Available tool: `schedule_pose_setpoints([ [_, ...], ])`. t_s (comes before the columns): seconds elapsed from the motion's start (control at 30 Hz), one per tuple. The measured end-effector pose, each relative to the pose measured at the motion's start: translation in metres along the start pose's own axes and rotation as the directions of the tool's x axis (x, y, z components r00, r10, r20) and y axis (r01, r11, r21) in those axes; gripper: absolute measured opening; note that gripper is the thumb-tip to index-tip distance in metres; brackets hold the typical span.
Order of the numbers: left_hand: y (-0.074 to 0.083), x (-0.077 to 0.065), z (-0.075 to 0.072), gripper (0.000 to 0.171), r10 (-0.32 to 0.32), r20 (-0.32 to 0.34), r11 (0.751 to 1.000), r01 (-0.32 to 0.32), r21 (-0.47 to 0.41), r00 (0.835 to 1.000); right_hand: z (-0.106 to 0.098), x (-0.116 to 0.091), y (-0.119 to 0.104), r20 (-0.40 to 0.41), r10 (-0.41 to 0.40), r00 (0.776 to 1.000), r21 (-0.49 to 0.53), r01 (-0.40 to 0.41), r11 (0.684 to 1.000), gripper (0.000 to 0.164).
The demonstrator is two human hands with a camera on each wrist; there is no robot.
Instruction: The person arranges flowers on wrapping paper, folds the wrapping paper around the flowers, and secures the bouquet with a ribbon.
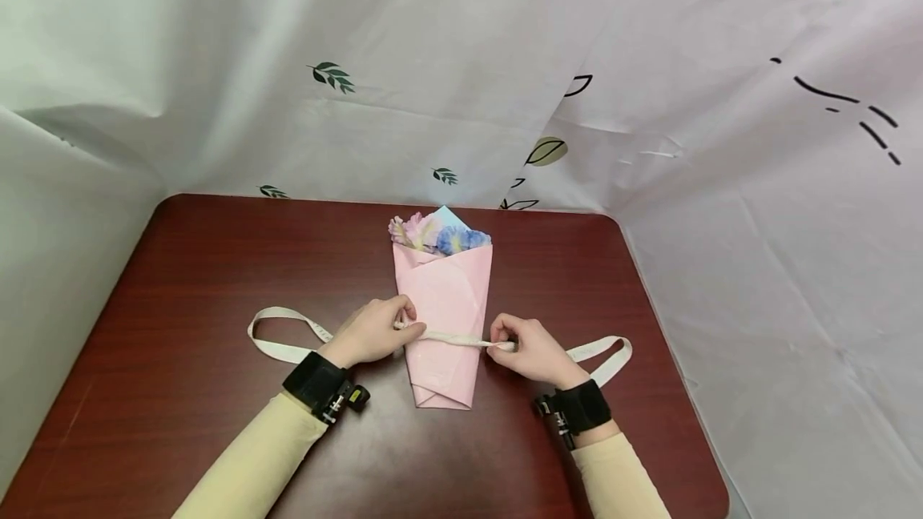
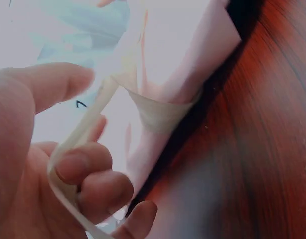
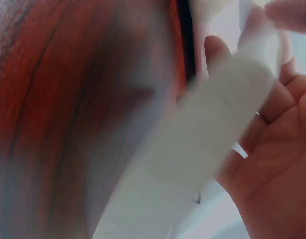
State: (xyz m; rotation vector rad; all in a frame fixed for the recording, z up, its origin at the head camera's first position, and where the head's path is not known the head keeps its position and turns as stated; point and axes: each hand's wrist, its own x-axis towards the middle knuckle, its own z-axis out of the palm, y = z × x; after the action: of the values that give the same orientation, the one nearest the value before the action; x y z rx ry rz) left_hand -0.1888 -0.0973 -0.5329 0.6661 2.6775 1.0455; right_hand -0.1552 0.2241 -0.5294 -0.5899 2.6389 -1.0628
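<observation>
A bouquet wrapped in pink paper (image 1: 445, 287) lies on the table, its pink flowers (image 1: 417, 231) and blue flowers (image 1: 454, 240) toward the far side. A white ribbon (image 1: 453, 338) crosses the lower half of the wrap. My left hand (image 1: 369, 333) grips the ribbon at the wrap's left edge; in the left wrist view the ribbon (image 2: 158, 113) runs from the wrap to the curled fingers. Just off the right edge, my right hand (image 1: 535, 349) pinches the ribbon between thumb and fingers. A wide stretch of ribbon (image 3: 193, 134) passes close before the right wrist camera.
The dark red wooden table (image 1: 216, 263) has rounded corners. One ribbon loop (image 1: 272, 315) trails left of the left hand, another loop (image 1: 620, 351) beyond the right wrist. White printed sheeting (image 1: 433, 46) hangs behind the table and along its sides.
</observation>
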Motion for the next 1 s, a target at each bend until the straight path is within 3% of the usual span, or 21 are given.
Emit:
schedule_pose_setpoints([
  [0.1, 0.004, -0.001, -0.003, 0.021, -0.025, -0.014, 0.999, 0.025, 0.021, 1.000, -0.002, 0.001, -0.001, 0.017, 0.020, 1.000, 0.057, -0.021, 0.998, 0.020],
  [0.2, 0.005, -0.001, -0.005, 0.019, -0.031, -0.036, 0.998, 0.033, 0.060, 0.999, -0.004, 0.005, -0.004, -0.014, 0.050, 0.999, 0.027, -0.049, 0.998, 0.028],
  [0.33, 0.004, -0.003, -0.006, 0.013, -0.035, -0.054, 0.996, 0.039, 0.080, 0.998, -0.007, 0.008, -0.009, -0.033, 0.075, 0.997, -0.039, -0.076, 0.996, 0.017],
  [0.47, 0.005, -0.005, -0.009, 0.014, -0.004, -0.058, 0.999, 0.007, 0.054, 0.998, -0.013, 0.008, -0.009, 0.069, 0.067, 0.995, 0.004, -0.068, 0.998, 0.012],
  [0.67, 0.005, -0.007, -0.015, 0.016, 0.001, -0.048, 0.999, 0.001, 0.050, 0.999, -0.015, 0.007, -0.008, 0.229, 0.045, 0.972, 0.113, -0.073, 0.991, 0.017],
  [0.77, 0.004, -0.007, -0.017, 0.016, -0.014, -0.027, 0.998, 0.016, 0.059, 1.000, -0.013, 0.007, -0.007, 0.204, 0.040, 0.978, 0.080, -0.057, 0.995, 0.019],
  [0.9, 0.003, -0.009, -0.019, 0.018, -0.036, -0.013, 0.997, 0.037, 0.074, 0.999, -0.013, 0.006, -0.007, 0.094, 0.068, 0.993, -0.057, -0.062, 0.996, 0.015],
  [1.0, 0.000, -0.012, -0.020, 0.014, -0.053, -0.028, 0.996, 0.055, 0.068, 0.998, -0.012, 0.005, -0.006, 0.015, 0.095, 0.995, -0.099, -0.093, 0.991, 0.011],
])
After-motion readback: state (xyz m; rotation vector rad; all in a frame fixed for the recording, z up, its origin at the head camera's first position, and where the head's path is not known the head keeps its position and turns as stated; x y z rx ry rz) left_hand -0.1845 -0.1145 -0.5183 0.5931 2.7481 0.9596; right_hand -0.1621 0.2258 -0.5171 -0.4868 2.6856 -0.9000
